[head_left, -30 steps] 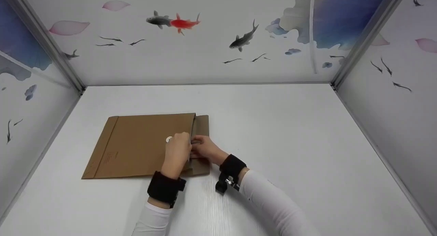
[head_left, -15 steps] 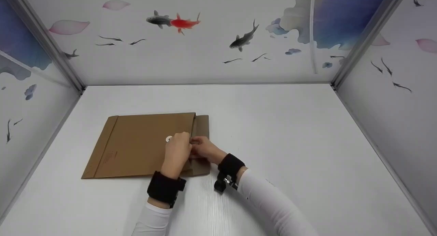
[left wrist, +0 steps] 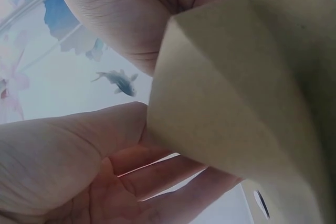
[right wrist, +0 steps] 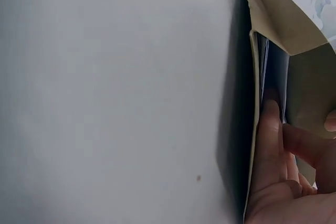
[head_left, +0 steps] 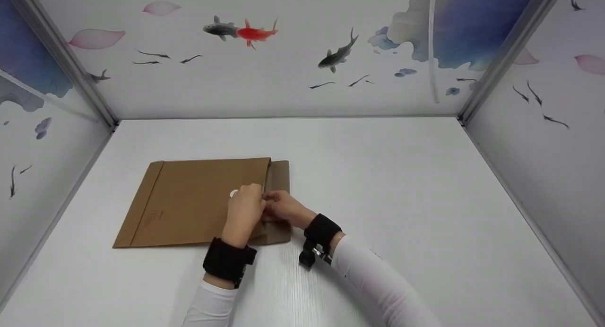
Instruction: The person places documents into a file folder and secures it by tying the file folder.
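Note:
A brown kraft paper envelope (head_left: 198,199) lies on the white table, its opening facing right. My left hand (head_left: 245,211) pinches the upper layer at the opening, beside a white round button (head_left: 233,193). At the mouth, my right hand (head_left: 288,209) reaches in from the right. The right wrist view shows the gaping opening with thin sheets of paper (right wrist: 263,66) inside, their edges between the right thumb and fingers. How far the sheets extend inside is hidden. In the left wrist view a raised brown fold (left wrist: 220,93) of the envelope fills the middle.
The white table (head_left: 401,199) extends right of the envelope. Panels printed with fish and petals, including the back wall (head_left: 293,90), enclose it on three sides. Both wrists wear black straps, and a small camera (head_left: 307,258) hangs from the right one.
Both hands stay almost in place at the envelope's mouth. The right hand's fingers shift very slightly; the envelope has not visibly moved.

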Tool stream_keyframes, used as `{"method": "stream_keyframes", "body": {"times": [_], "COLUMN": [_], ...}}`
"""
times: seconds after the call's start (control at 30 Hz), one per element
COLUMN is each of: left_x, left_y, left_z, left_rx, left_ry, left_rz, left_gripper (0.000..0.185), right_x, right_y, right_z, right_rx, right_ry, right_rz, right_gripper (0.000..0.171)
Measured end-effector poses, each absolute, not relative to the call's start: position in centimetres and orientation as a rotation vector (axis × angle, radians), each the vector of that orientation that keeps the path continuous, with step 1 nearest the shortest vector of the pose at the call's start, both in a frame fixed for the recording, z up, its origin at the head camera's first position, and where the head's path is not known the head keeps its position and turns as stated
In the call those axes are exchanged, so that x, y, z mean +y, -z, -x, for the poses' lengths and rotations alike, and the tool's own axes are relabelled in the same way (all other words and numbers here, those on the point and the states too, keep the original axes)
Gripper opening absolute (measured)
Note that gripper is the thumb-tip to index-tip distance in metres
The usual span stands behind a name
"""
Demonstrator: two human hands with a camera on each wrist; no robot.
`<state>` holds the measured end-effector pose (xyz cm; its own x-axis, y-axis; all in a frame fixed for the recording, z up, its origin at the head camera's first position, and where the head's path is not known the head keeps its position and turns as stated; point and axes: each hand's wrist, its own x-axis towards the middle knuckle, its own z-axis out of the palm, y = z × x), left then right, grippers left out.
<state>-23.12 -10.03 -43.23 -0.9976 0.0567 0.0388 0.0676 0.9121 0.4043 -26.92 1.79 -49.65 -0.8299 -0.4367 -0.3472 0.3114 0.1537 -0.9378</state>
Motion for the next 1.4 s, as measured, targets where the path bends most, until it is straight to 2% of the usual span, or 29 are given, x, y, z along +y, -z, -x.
{"method": "stream_keyframes", "body": {"times": [0.43,0.67,1.4], "left_x": [-9.7,-9.6,-8.9], "left_y": [43.4,43.6,44.5], "left_z": [22.8,22.8,23.0], "left_rx": [-3.007,-3.000,-3.075], "left_ry": [0.621,0.634,0.554], "left_rz": [0.106,0.097,0.074], "left_gripper": [0.008,0.008,0.006], "right_x": [2.7,3.9,8.5], "right_y": [49.0,48.5,46.9], "right_z": [26.5,25.8,25.1], "right_rx": [1.905,1.907,1.978], "right_ry": [1.692,1.679,1.708], "right_rz": [0.158,0.212,0.239], "right_gripper": [0.032,0.037,0.035]}}
